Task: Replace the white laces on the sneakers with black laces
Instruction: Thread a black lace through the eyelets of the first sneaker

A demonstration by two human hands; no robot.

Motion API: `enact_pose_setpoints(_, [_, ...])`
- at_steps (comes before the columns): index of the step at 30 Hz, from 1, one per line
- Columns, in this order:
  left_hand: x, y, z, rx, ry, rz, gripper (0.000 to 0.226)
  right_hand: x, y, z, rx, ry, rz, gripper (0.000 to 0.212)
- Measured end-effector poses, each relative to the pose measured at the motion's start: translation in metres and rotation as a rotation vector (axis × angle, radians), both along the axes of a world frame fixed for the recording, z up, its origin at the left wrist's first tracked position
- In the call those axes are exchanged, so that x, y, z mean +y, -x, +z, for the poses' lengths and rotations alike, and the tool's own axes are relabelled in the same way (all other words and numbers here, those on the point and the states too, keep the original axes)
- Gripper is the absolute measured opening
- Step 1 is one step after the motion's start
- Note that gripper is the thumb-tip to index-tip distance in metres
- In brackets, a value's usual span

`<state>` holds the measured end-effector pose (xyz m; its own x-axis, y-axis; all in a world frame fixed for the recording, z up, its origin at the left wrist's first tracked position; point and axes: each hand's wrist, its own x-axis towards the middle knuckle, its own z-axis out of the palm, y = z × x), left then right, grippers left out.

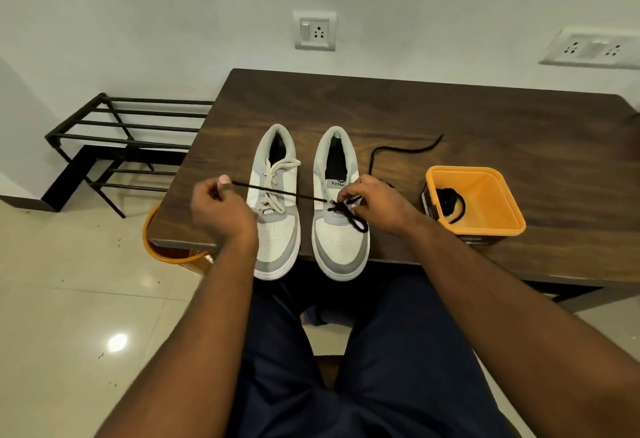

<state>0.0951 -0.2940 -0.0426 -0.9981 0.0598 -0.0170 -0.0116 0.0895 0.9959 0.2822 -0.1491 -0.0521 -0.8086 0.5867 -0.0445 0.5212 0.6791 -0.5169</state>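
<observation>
Two white-and-grey sneakers stand side by side at the front edge of the brown table [485,118], toes toward me. The left sneaker [275,229] carries white laces [277,174]. The right sneaker [339,243] has a black lace [277,190] through its lowest eyelets. My left hand [218,209] pinches one end of that lace and holds it taut out to the left, across the left sneaker. My right hand [374,205] rests on the right sneaker and pinches the lace at the eyelets. The lace's other end trails back over the table behind my right hand.
An orange tub [485,222] with a coiled black lace [448,200] inside stands right of the sneakers. An orange bucket [156,250] sits on the floor under the table's left corner. A black metal shoe rack [114,139] stands to the left against the wall.
</observation>
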Motion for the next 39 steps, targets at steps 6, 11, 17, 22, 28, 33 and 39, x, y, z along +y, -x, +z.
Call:
enact_pose_setpoints(6, [0.011,-0.038,0.006,0.676,0.660,-0.633,0.027,-0.004,-0.004,-0.008,0.070,-0.047,-0.008,0.033])
enact_pose_setpoints(11, [0.038,-0.057,-0.009,0.285,0.689,-0.969,0.015,-0.005,0.000,-0.005,0.052,-0.080,-0.017,0.025])
enact_pose_setpoints(17, [0.020,-0.019,-0.006,0.148,0.275,-0.412,0.013,0.000,-0.001,-0.005,0.035,-0.056,-0.001,0.025])
enact_pose_setpoints(22, [0.008,-0.009,0.006,0.470,0.406,-0.350,0.029,0.004,0.001,-0.005,0.028,-0.046,0.039,0.029])
enact_pose_setpoints(28, [0.034,-0.057,-0.014,0.214,0.542,-0.863,0.025,0.002,0.000,-0.004,-0.047,-0.097,0.063,0.039])
enact_pose_setpoints(33, [0.030,-0.047,-0.016,0.216,0.465,-0.747,0.014,-0.003,-0.011,-0.017,0.181,0.111,-0.104,0.051])
enact_pose_setpoints(39, [0.021,-0.037,-0.011,0.292,0.497,-0.810,0.017,-0.004,-0.013,-0.025,0.296,0.054,-0.185,0.024])
